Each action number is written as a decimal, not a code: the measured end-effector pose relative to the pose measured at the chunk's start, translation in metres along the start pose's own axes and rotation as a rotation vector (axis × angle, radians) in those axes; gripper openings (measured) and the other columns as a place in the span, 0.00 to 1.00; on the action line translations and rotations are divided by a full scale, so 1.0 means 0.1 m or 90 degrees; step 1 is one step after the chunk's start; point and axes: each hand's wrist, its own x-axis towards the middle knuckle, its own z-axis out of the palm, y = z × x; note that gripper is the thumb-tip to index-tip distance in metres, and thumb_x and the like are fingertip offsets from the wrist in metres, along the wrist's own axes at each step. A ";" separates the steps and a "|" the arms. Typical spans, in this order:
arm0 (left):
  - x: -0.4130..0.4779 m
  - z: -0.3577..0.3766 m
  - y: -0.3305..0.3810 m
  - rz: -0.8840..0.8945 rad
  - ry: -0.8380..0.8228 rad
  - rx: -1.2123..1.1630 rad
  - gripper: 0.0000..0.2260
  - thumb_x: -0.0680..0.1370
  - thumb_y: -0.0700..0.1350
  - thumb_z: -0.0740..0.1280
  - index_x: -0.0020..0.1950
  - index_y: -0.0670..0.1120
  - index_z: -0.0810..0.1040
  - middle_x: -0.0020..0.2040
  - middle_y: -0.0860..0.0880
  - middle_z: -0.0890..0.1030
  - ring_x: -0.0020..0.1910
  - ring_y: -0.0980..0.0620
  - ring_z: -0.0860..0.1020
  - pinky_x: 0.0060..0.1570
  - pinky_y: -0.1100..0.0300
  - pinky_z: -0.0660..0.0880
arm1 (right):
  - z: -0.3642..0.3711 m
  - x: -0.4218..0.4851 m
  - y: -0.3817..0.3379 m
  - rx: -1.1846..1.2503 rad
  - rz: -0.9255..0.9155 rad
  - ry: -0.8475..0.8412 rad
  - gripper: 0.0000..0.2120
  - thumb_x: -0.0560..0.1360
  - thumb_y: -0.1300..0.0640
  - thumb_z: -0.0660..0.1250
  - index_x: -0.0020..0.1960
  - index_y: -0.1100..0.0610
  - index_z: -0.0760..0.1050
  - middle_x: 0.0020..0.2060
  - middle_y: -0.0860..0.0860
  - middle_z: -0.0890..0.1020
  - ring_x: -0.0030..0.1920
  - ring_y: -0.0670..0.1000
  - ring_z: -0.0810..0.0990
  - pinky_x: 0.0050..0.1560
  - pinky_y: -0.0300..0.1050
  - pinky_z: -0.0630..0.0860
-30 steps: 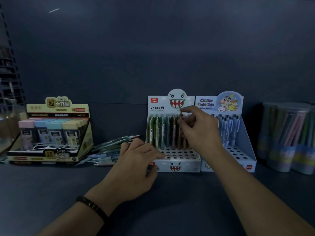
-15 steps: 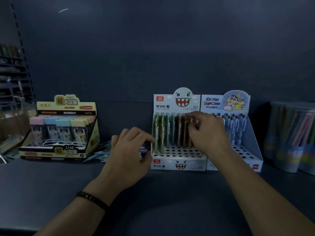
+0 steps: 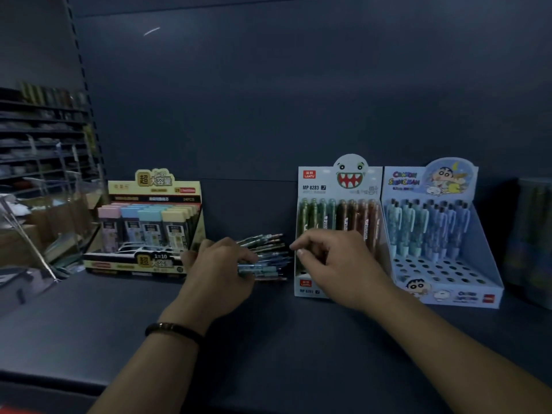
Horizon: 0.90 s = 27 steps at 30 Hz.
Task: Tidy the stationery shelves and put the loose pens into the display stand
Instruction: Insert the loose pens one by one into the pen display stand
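loose pens [image 3: 266, 253] lie btwn lead box [image 3: 153, 190] & display stand [image 3: 317, 187].

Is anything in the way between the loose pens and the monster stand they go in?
Nothing lies between them: the loose pens lie right beside the monster stand, on its left. Only the right hand hangs in front of the stand's holes. The left hand rests on the pens.

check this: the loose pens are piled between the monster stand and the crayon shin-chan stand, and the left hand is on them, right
Wrong place. The head view shows the loose pens lying between the yellow display box and the monster stand, on that stand's left side. The left hand is on them, as you said.
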 end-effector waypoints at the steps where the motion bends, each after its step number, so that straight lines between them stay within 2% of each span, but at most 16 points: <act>1: 0.00 0.02 0.00 0.001 -0.007 0.007 0.12 0.75 0.50 0.73 0.55 0.66 0.82 0.53 0.63 0.74 0.57 0.49 0.69 0.58 0.47 0.64 | 0.01 0.00 0.01 0.003 -0.003 -0.008 0.07 0.82 0.55 0.68 0.54 0.48 0.85 0.30 0.48 0.79 0.33 0.46 0.78 0.42 0.38 0.74; 4: -0.02 0.04 -0.01 -0.024 -0.016 0.027 0.12 0.77 0.50 0.71 0.55 0.67 0.82 0.53 0.60 0.70 0.60 0.46 0.66 0.60 0.46 0.64 | 0.01 -0.01 0.00 0.009 -0.007 -0.029 0.08 0.82 0.56 0.68 0.53 0.48 0.85 0.31 0.50 0.80 0.34 0.46 0.79 0.41 0.37 0.73; 7: -0.03 0.05 0.03 -0.039 -0.002 0.059 0.11 0.78 0.50 0.71 0.56 0.66 0.82 0.54 0.58 0.69 0.62 0.46 0.63 0.59 0.47 0.60 | 0.01 -0.02 0.00 0.008 -0.012 -0.045 0.07 0.81 0.56 0.69 0.52 0.48 0.86 0.31 0.49 0.80 0.34 0.47 0.79 0.42 0.42 0.77; 10: -0.03 0.10 0.03 -0.018 -0.007 0.055 0.09 0.79 0.49 0.70 0.55 0.64 0.81 0.53 0.58 0.68 0.61 0.47 0.63 0.62 0.46 0.62 | 0.00 -0.02 0.00 0.016 -0.018 -0.069 0.07 0.81 0.57 0.70 0.52 0.47 0.86 0.30 0.49 0.79 0.33 0.44 0.77 0.40 0.31 0.71; 13: -0.03 0.14 -0.04 -0.001 -0.015 0.029 0.09 0.81 0.48 0.69 0.55 0.63 0.79 0.53 0.60 0.70 0.57 0.49 0.63 0.62 0.43 0.68 | 0.00 -0.03 0.01 0.031 -0.019 -0.068 0.07 0.81 0.57 0.71 0.51 0.47 0.87 0.31 0.50 0.80 0.32 0.43 0.77 0.40 0.27 0.70; 15: -0.01 0.14 -0.04 0.030 0.011 -0.027 0.09 0.81 0.46 0.68 0.55 0.62 0.77 0.52 0.60 0.72 0.55 0.49 0.65 0.59 0.43 0.70 | 0.03 -0.03 0.03 0.049 -0.012 -0.054 0.07 0.80 0.57 0.71 0.51 0.47 0.86 0.30 0.49 0.80 0.32 0.43 0.77 0.40 0.30 0.71; 17: 0.00 0.10 0.03 0.071 0.066 -0.092 0.09 0.82 0.45 0.67 0.55 0.61 0.75 0.50 0.61 0.74 0.52 0.50 0.67 0.53 0.46 0.71 | 0.04 -0.02 0.04 0.086 -0.001 -0.020 0.06 0.80 0.57 0.72 0.51 0.47 0.86 0.31 0.49 0.80 0.32 0.43 0.78 0.39 0.37 0.75; 20: 0.02 0.05 0.18 0.108 0.142 -0.146 0.09 0.83 0.48 0.66 0.57 0.63 0.74 0.51 0.64 0.75 0.52 0.54 0.70 0.50 0.49 0.67 | 0.01 -0.01 -0.01 0.195 0.023 0.036 0.11 0.79 0.57 0.75 0.58 0.44 0.83 0.39 0.49 0.84 0.32 0.50 0.84 0.36 0.48 0.83; 23: 0.00 0.05 0.30 0.137 0.159 -0.166 0.11 0.83 0.47 0.68 0.59 0.63 0.74 0.52 0.67 0.75 0.53 0.58 0.71 0.49 0.52 0.62 | -0.01 0.00 -0.04 0.255 0.037 0.075 0.18 0.78 0.57 0.76 0.65 0.41 0.80 0.46 0.48 0.85 0.34 0.52 0.86 0.33 0.42 0.81; 25: -0.01 0.06 0.35 0.165 0.151 -0.212 0.12 0.82 0.46 0.69 0.59 0.63 0.75 0.53 0.69 0.76 0.54 0.61 0.71 0.50 0.52 0.63 | -0.02 0.01 -0.06 0.276 0.041 0.088 0.14 0.79 0.57 0.75 0.61 0.44 0.82 0.46 0.48 0.85 0.35 0.53 0.87 0.29 0.39 0.78; 27: 0.00 0.08 0.36 0.176 0.145 -0.262 0.12 0.82 0.46 0.69 0.60 0.63 0.75 0.55 0.69 0.77 0.55 0.62 0.72 0.54 0.47 0.69 | -0.02 0.01 -0.06 0.324 0.046 0.085 0.07 0.79 0.59 0.75 0.56 0.50 0.84 0.44 0.51 0.85 0.34 0.56 0.88 0.25 0.43 0.77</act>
